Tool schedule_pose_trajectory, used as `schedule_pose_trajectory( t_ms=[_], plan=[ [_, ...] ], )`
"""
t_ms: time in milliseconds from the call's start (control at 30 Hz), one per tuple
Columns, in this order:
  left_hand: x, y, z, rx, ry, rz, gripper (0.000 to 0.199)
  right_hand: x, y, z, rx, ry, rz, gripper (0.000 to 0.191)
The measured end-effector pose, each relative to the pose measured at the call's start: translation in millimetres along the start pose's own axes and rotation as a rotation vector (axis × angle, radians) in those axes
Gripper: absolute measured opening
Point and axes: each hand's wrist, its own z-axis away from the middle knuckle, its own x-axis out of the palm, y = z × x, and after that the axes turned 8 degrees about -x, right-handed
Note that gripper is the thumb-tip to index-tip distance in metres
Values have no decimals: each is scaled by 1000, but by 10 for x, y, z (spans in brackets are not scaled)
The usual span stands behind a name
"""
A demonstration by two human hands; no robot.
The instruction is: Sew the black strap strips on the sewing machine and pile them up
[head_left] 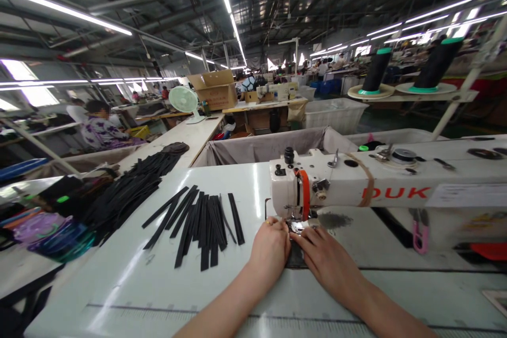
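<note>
Our left hand (pixel 270 250) and right hand (pixel 325 260) lie close together, narrow, on a black strip (pixel 295 257) at the foot (pixel 296 226) of the sewing machine (pixel 285 185); whether they pinch it we cannot tell. It looks light, limp and soft, best held flat near the foot. Our hands hide most of it. More strips (pixel 200 224) lie just left.
</note>
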Motion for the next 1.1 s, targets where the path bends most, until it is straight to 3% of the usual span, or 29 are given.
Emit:
schedule_pose_trajectory(
  t_ms=[333,467,533,700,867,967,1033,1100],
  plan=[
    [5,-14,35,-7,16,60,25,-33,-7,-12,-7,-15,1,38],
    [45,-122,-26,-193,127,255,22,-6,9,8,-20,13,20,37],
    [84,-189,-90,-235,175,246,22,9,20,15,-21,25,16,37],
    [86,-359,-184,-48,33,108,22,22,38,25,-26,22,-8,36],
    [-142,-649,-132,11,0,171,25,16,45,36,-44,34,-23,38],
    [-334,-721,-88,0,110,239,21,2,50,38,-49,39,-32,37],
    [-466,-660,-62,-75,309,364,14,-20,50,42,-57,62,-55,35],
    [-570,-532,-26,-252,528,579,6,-55,38,47,-79,120,-99,31]
  ],
)
